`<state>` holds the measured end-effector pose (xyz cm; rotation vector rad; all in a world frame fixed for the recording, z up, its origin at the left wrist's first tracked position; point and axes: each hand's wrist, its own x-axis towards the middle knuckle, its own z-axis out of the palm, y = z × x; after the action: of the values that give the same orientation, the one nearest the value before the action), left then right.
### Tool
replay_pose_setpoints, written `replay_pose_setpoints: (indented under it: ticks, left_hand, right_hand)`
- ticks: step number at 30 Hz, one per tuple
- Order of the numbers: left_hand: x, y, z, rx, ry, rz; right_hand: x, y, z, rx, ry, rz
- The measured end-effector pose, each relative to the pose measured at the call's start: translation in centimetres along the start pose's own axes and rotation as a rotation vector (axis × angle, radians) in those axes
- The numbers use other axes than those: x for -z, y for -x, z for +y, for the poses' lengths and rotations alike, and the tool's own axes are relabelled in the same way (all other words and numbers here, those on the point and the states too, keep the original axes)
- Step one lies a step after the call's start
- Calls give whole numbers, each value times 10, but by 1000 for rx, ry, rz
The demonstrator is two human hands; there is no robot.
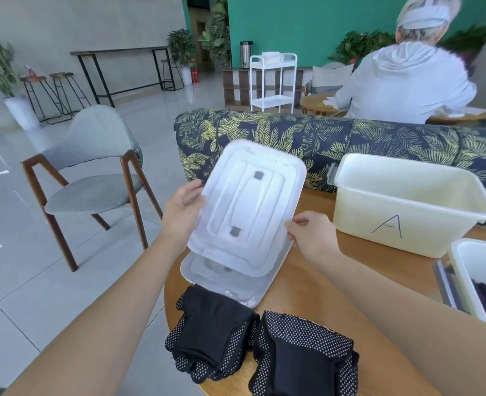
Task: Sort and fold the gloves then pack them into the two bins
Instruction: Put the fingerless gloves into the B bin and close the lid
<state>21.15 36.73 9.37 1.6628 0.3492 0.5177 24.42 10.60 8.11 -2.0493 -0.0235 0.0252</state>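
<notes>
White plastic lid (250,207) held tilted above the wooden surface (316,270), gripped at its edges by left hand (183,208) and right hand (311,234), fingers curled round the rims. Second lid (227,281) lying flat beneath. Two stacks of folded black dotted gloves (212,330) near the front edge. Bin marked A (407,204) standing uncovered at right; another bin (479,278) nearer, dark fabric inside.

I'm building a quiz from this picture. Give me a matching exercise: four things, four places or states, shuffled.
Things:
1. upper lid
2. bin marked A
3. lower lid
4. black gloves

States:
a. lying flat on the table
b. folded in stacks at the near edge
c. held up by both hands
d. open, nothing visible inside

Pairs: 1-c, 2-d, 3-a, 4-b
</notes>
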Motion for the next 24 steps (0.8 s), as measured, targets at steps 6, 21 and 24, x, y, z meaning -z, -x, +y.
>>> replay_pose_setpoints:
  ticks: [6,21,24]
  left_hand:
    - [-11,31,85,-143,157,-1]
    - [-130,140,213,-65,430,-544]
    - [-162,166,217,-42,404,-623]
  right_hand:
    - [46,-1,-41,133,-290,73]
    - [273,74,-32,264,-247,135]
    - [319,98,-9,234,-277,203]
